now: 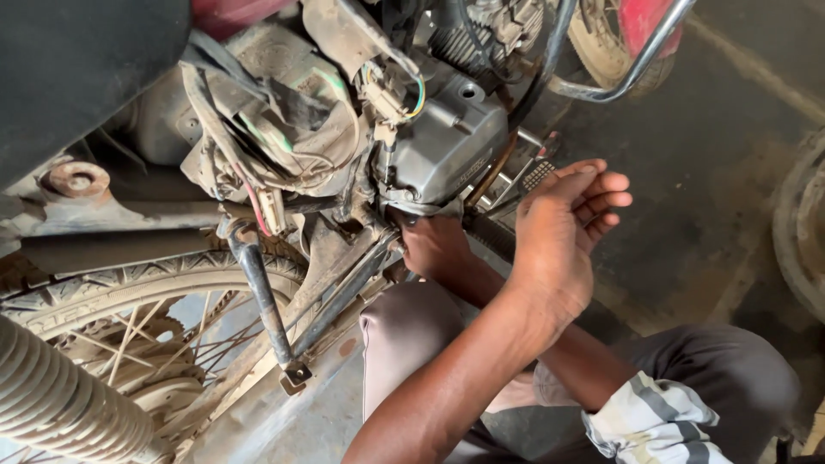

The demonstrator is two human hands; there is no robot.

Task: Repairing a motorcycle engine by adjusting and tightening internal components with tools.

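A person squats close beside a motorbike on the floor [713,198], one knee [404,335] pushed in against the frame so that both arms can reach low on the machine. The arms are crossed. The right hand [434,245], on the arm with the striped rolled sleeve [653,421], goes under the left forearm to the bottom edge of the grey engine [443,146]. It presses against the underside there, just where the case meets the frame tubes. Its fingers are tucked up out of sight behind the case, so I cannot tell whether they grip anything. The left hand [559,232] hangs over the right wrist, just right of the engine and near the ribbed footpeg [537,176]. Its back faces the camera and its fingers [601,193] are loosely curled and apart, holding nothing. It seems held clear so as not to block the reach below. The engine sits mid-frame, under a tangle of dusty wiring [284,137] with the side cover off. A dark lever [262,292] slants down left of the right hand. The spoked wheel [129,301] and a coiled spring [60,404] fill the lower left, and a chrome guard [627,69] curves at the top right
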